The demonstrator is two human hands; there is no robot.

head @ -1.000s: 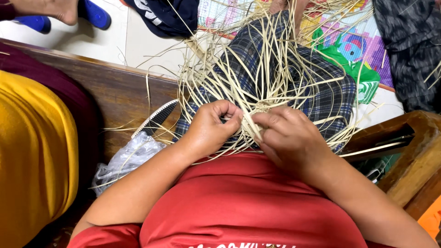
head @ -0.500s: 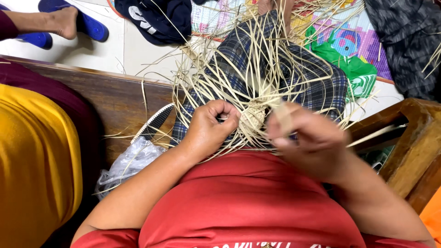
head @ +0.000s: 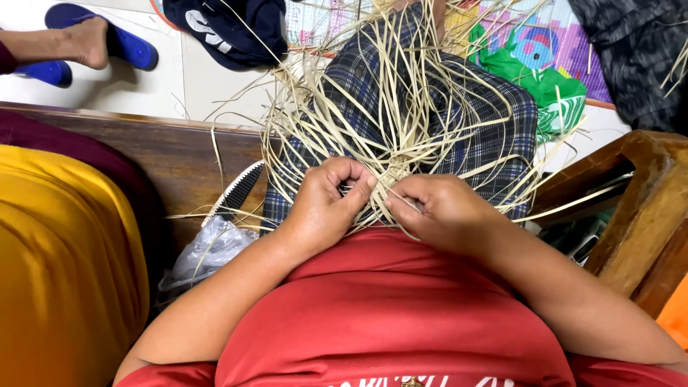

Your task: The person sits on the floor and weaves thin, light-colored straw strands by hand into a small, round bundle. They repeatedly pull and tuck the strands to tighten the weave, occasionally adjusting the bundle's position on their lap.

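Both hands are meeting low over the lap, at the near edge of a tangle of pale straw strips (head: pixel 401 107) that is fanning out in all directions over a blue plaid cloth (head: pixel 494 136). The left hand (head: pixel 326 208) is curling closed, its fingers folded in and the thumb pressing a few strips against them. The right hand (head: pixel 441 211) is sitting just beside it, nearly touching, its fingers bent down and pinching strips at the same knot where the strands are crossing. The straw is lying mostly ahead of the hands, with loose ends trailing off the cloth onto a wooden bench (head: pixel 172 154) on the left and toward a wooden armrest (head: pixel 645 193) on the right. A black comb (head: pixel 236 193) is resting on the bench just left of the cloth, and a crumpled clear plastic bag (head: pixel 208 251) is lying near it under the left forearm. A yellow cushion (head: pixel 64 272) is filling the left edge. Farther off on the floor, another person's foot (head: pixel 89 43) is resting on a blue sandal (head: pixel 132 43), and a dark cap (head: pixel 229 29) is lying nearby.
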